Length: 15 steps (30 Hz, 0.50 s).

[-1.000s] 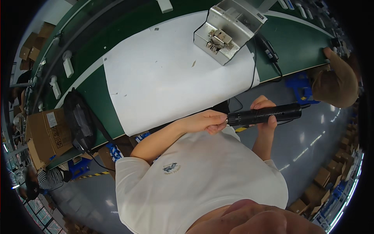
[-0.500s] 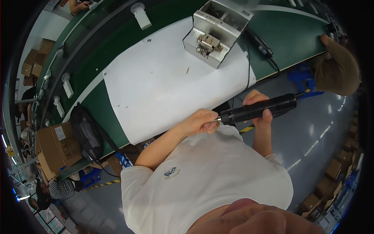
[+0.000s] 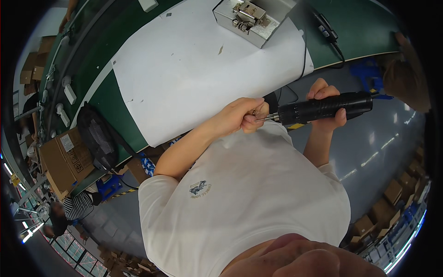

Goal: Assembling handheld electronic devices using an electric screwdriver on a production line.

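A black electric screwdriver (image 3: 318, 109) lies level in front of my white shirt, its thin metal bit pointing left. My right hand (image 3: 328, 104) is closed around its body, thumb on the near side and fingers on the far side. At the bit's tip my left hand (image 3: 247, 115) is closed, its fingers curled and pressed together. Something small and metallic shows between those fingers, too small to name. Beyond the hands, a metal box-shaped fixture (image 3: 272, 34) with a small clamp-like mechanism (image 3: 249, 15) stands on the white sheet (image 3: 184, 69).
The sheet covers part of a green bench (image 3: 360, 34). A second black corded tool (image 3: 325, 28) lies right of the fixture. At the left are a black mesh bag (image 3: 98, 136), a cardboard box (image 3: 67, 157) and white devices (image 3: 69, 90). A person's brown sleeve (image 3: 406, 78) shows far right, near a blue stool (image 3: 367, 74).
The view has shifted, so the bench and fixture sit higher. Both hands and the screwdriver appear slightly higher, the screwdriver further right. More of the bit shows between the screwdriver and my left fingers.
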### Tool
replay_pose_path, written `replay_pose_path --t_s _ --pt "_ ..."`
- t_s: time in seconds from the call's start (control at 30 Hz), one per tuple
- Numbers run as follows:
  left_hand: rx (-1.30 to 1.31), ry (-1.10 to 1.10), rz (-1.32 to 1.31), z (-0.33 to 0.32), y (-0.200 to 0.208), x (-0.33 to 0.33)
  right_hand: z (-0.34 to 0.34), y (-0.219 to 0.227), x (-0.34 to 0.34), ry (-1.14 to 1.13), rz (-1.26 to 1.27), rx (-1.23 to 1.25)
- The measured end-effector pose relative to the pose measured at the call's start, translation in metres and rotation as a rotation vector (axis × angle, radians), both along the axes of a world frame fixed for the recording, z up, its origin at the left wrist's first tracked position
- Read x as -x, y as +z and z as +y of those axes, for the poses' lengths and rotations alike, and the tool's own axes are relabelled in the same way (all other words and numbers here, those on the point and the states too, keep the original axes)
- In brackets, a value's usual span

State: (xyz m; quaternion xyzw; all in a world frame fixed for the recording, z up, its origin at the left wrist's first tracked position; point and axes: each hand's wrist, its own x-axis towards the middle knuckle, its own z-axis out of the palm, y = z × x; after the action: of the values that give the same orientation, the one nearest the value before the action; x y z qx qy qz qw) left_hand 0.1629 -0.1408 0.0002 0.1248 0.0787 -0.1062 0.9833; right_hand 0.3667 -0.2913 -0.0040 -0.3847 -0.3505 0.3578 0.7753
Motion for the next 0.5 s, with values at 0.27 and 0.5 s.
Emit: replay_pose_path --t_s 0.27,0.5 --pt "-0.59 -0.099 -0.09 0.009 0.03 -0.004 0.006 0.002 0.004 0.069 0.16 -0.014" --pt "-0.909 -0.135 0.039 0.008 0.043 -0.014 0.013 0.0 0.001 0.106 0.28 0.027"
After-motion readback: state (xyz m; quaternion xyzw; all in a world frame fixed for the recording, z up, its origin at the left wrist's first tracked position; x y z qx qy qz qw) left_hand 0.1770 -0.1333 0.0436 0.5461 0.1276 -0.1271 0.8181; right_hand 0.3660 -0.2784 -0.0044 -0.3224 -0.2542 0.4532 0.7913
